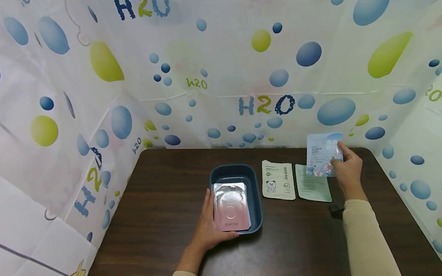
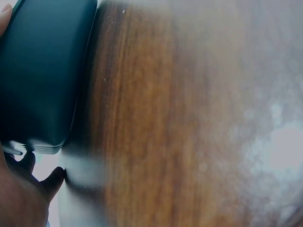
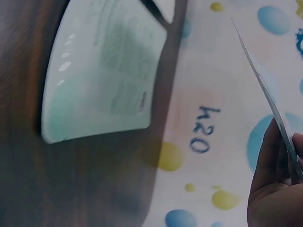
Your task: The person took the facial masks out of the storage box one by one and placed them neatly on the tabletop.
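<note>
My left hand (image 1: 205, 230) grips the near left corner of a dark blue plastic tray (image 1: 254, 192), fingers along its left side and thumb at its near edge. Inside the tray lies a silver-and-pink face mask packet (image 1: 231, 208). My right hand (image 1: 349, 171) pinches a light blue face mask packet (image 1: 320, 153) with a floral print by its right edge. That packet is raised above a pale green packet (image 1: 314, 187) and covers part of its top in the head view. In the right wrist view the held packet (image 3: 267, 90) appears edge-on.
A cream packet with a bear drawing (image 1: 277, 179) lies between the tray and the green packet. All rest on a dark wood-grain table (image 1: 144, 216). A white curtain (image 1: 213, 58) with blue and green dots hangs behind the table and along both sides.
</note>
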Available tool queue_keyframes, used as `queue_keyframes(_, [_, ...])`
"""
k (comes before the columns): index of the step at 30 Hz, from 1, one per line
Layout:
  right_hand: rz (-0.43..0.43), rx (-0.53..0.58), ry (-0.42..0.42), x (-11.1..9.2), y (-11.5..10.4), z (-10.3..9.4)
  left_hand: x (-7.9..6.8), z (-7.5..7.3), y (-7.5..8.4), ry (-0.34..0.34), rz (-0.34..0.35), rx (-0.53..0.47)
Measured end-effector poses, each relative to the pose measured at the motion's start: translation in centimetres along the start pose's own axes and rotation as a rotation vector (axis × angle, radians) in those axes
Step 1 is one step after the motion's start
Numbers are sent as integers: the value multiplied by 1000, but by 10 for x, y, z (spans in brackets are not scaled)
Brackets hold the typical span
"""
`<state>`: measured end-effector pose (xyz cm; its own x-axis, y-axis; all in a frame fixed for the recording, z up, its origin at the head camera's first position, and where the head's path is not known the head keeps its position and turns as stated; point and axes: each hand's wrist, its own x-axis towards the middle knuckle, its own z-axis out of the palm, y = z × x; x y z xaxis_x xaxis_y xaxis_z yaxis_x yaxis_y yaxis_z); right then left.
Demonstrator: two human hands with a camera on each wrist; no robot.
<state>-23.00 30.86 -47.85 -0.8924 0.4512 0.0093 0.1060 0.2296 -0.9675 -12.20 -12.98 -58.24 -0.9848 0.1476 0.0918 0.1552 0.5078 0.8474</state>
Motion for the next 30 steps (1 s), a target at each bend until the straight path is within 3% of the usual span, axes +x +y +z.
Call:
queue_keyframes(10, [132, -115, 14, 6, 32, -18, -1, 0, 3, 1, -3, 1])
queue_keyframes(20, [235, -226, -82, 6, 57, -37, 0, 2, 1, 5, -2, -19])
queue_keyframes(30, [207, -509, -112, 12, 75, -52, 0, 1, 3, 6, -8, -21])
